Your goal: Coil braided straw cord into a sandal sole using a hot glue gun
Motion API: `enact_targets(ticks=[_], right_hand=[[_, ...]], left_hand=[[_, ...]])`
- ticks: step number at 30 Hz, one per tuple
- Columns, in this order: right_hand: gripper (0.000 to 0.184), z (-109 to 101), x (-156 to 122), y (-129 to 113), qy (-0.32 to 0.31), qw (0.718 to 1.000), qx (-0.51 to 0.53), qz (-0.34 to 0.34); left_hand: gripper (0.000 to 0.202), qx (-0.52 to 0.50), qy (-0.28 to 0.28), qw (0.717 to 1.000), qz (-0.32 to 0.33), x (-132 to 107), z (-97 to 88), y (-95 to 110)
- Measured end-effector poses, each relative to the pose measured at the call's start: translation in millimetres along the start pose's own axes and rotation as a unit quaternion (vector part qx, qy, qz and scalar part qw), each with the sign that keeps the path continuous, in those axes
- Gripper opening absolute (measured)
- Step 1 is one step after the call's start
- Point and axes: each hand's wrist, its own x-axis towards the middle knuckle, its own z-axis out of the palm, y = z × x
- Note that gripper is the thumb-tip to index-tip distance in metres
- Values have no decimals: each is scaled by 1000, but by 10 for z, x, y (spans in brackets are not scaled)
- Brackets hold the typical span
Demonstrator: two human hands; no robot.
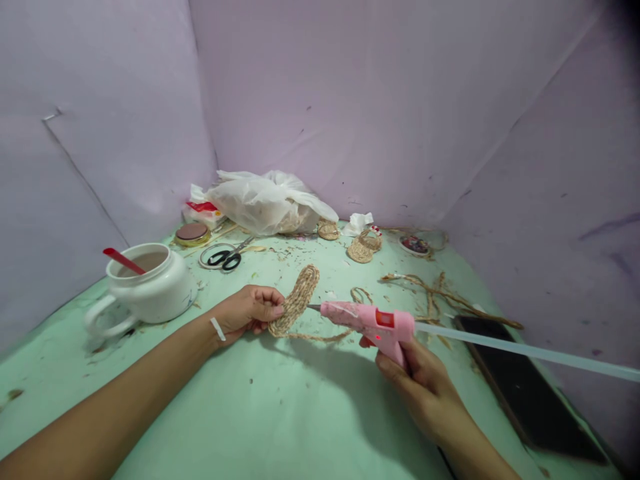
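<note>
Between thumb and fingers, my left hand [253, 310] grips the lower left edge of a flat coiled piece of braided straw rope [300, 293], long and rounded like a small sole. A loose tail of the braid [317, 338] runs from its bottom to the right. My right hand [417, 380] is wrapped around the handle of a pink hot glue gun [367, 321], with a long clear glue stick [525, 350] sticking out of its back. The gun's metal nozzle points left, close to the coil's right edge; whether they touch I cannot tell.
A white mug [150, 287] with a red straw stands at left. Black-handled scissors [230, 257], a plastic bag [270, 203], a small woven slipper [364, 247] and a round tin [193, 233] lie farther back. Loose straw cords [440, 293] and a dark phone [530, 390] are at right.
</note>
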Motion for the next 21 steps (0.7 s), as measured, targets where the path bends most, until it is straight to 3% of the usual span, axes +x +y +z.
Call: enact_targets(ticks=[7,21], right_hand=[[21,-4,2,5,-2,1000,-15,-18],[25,-11,16,-6,42,999,-14,2]], left_hand=[[36,-2,1,1000,1,10,-9,-12],[36,-6,-2,1000,-5,-6,-1,11]])
